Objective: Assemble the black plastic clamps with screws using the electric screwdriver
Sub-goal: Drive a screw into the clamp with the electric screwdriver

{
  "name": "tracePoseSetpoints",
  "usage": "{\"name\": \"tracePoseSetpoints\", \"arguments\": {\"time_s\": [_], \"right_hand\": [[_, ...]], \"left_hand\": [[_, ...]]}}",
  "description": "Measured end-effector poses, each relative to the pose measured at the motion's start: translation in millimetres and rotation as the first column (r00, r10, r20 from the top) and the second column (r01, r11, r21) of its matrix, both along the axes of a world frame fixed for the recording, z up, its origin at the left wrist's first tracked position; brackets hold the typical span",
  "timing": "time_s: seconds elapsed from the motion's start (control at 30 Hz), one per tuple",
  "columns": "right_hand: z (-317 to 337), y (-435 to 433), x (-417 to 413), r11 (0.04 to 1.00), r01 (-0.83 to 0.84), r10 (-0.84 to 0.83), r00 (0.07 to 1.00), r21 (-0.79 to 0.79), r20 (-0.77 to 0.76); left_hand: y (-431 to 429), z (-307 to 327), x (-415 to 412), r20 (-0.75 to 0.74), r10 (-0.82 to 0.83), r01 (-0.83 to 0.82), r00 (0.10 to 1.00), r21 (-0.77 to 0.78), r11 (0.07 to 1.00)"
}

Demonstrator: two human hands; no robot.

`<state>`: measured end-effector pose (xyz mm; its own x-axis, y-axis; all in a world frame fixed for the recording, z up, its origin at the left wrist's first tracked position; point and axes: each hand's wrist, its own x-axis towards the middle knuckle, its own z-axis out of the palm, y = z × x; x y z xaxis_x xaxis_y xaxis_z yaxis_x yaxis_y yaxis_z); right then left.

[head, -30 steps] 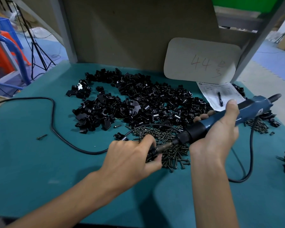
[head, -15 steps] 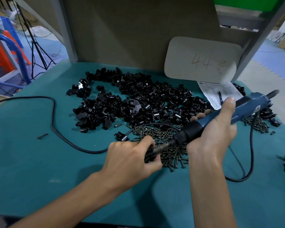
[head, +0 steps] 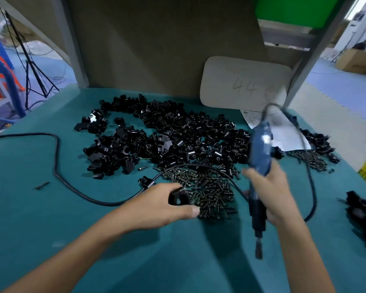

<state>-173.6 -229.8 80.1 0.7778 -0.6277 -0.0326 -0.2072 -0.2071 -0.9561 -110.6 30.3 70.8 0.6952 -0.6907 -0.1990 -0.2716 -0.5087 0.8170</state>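
Nearest, the right hand (head: 268, 193) is gripping the electric screwdriver (head: 259, 166) bit-down, fingers wrapped round it, while the left hand (head: 156, 206) is pinching a black clamp (head: 179, 198), fingers clamped, beside the screw pile (head: 205, 187); beyond it, loose clamps (head: 178, 136) are covering the surface (head: 40, 208).

A teal table (head: 51, 218) bears black clamps (head: 178, 140), screws (head: 205, 187), a cable (head: 57, 166).

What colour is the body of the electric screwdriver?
Blue, with a black front section toward the bit; the electric screwdriver shows in the head view, motion-blurred.
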Motion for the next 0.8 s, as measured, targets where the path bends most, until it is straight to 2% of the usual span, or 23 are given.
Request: {"name": "tracePoseSetpoints", "arguments": {"time_s": [0.07,0.1,0.17,0.23,0.3,0.33,0.37,0.4,0.43,0.47,0.53,0.6,0.63,0.7,0.77,0.8], "right_hand": [[-23,-2,-4,0.940,-0.157,0.068,0.956,-0.303,-0.284],[-34,-1,-5,0.893,-0.216,0.053,0.921,-0.394,-0.386],[-48,0,-4,0.805,-0.315,0.000,0.847,-0.503,-0.531],[-52,1,-3,0.732,-0.380,-0.053,0.797,-0.566,-0.602],[-49,0,-7,0.725,-0.334,-0.026,0.861,-0.603,-0.508],[-44,0,-11,0.779,-0.266,0.029,0.920,-0.568,-0.391],[-36,3,-17,0.877,-0.207,0.104,0.963,-0.434,-0.250],[-27,8,-23,0.955,-0.202,0.185,0.978,-0.216,-0.098],[-23,13,-28,0.972,-0.233,0.233,0.972,-0.006,0.029],[-22,16,-31,0.964,-0.246,0.235,0.966,0.104,0.103],[-24,12,-41,0.981,-0.146,0.121,0.975,0.127,0.186],[-26,-7,-60,0.995,-0.011,-0.011,0.975,0.096,0.223],[-28,-23,-74,0.998,0.044,-0.050,0.980,0.035,0.192],[-36,-60,-105,0.959,0.148,-0.153,0.988,-0.241,0.000],[-52,-97,-138,0.829,0.197,-0.344,0.918,-0.523,-0.200],[-59,-112,-150,0.773,0.194,-0.416,0.874,-0.604,-0.251]], "left_hand": [[-8,-5,4,0.048,0.061,-0.062,0.997,0.023,0.998],[-14,-7,6,0.079,0.074,-0.077,0.994,0.028,0.997],[-27,-7,7,0.164,0.088,-0.091,0.983,0.015,0.996],[-44,-4,8,0.237,0.118,-0.108,0.964,-0.054,0.993],[-63,2,8,0.277,0.188,-0.146,0.942,-0.167,0.975],[-72,6,7,0.308,0.232,-0.173,0.923,-0.209,0.963],[-82,9,4,0.339,0.265,-0.188,0.902,-0.243,0.952],[-93,12,1,0.357,0.270,-0.178,0.894,-0.271,0.946],[-103,15,-3,0.360,0.239,-0.137,0.902,-0.287,0.948],[-112,18,-8,0.352,0.176,-0.071,0.919,-0.290,0.954],[-128,23,-20,0.358,-0.020,0.109,0.934,-0.229,0.967],[-135,21,-25,0.491,-0.171,0.258,0.854,-0.113,0.960],[-134,19,-23,0.549,-0.180,0.270,0.816,-0.088,0.959],[-124,13,-8,0.570,-0.091,0.202,0.816,-0.134,0.970],[-105,1,21,0.556,0.085,0.052,0.827,-0.226,0.973],[-94,-6,38,0.551,0.179,-0.038,0.815,-0.257,0.966]]}}
